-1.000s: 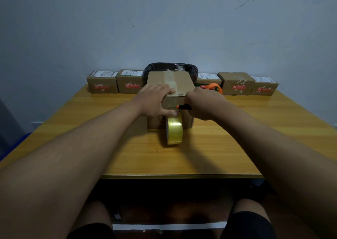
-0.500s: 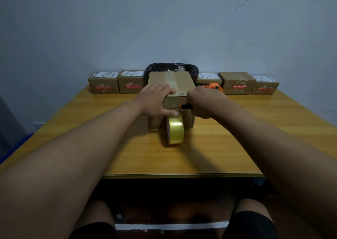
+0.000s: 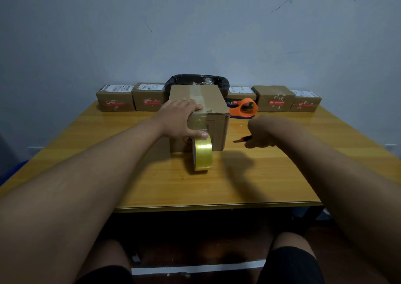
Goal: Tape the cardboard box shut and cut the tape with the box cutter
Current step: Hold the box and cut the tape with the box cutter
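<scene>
A brown cardboard box (image 3: 213,106) stands mid-table with clear tape running along its top seam and down its near face. My left hand (image 3: 180,119) lies flat over the box's near top edge, thumb pressing the tape on the front face. A yellowish tape roll (image 3: 202,155) stands on edge on the table against the box front, just below that thumb. My right hand (image 3: 261,133) hovers to the right of the box, fist closed around a box cutter (image 3: 242,140) whose blade tip points left.
The wooden table (image 3: 260,181) carries a row of small labelled cardboard boxes (image 3: 116,98) along the back wall. An orange tape dispenser (image 3: 244,108) sits right of the box, and a black-lined bin (image 3: 197,80) stands behind it.
My right hand with the box cutter has pulled away from the box's front to the right. The left hand stays on the box and the roll stays put.
</scene>
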